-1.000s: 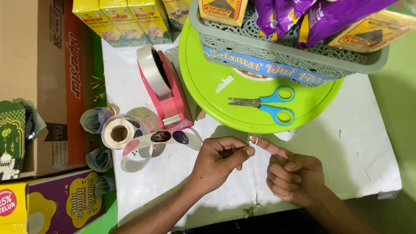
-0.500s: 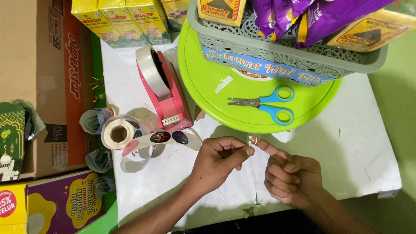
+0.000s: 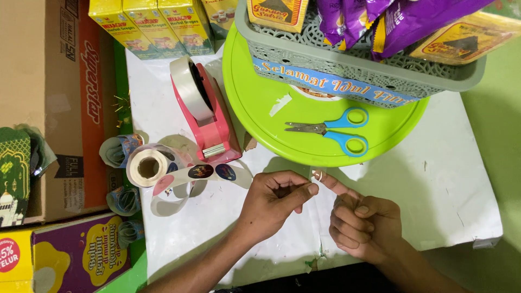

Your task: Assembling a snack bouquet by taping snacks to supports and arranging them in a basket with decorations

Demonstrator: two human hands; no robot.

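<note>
Mid-step, peeling clear tape: left hand (image 3: 271,203) pinching thumb to forefinger at a small tape piece (image 3: 319,176) stuck on the right hand's (image 3: 361,228) extended forefinger, other fingers curled; just below the green tray (image 3: 255,103); next, likely a clean, careful lift-off.

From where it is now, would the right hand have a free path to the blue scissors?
Probably yes. The scissors lie in the open on the green tray, just beyond the right hand, with only bare white table between them.
</note>
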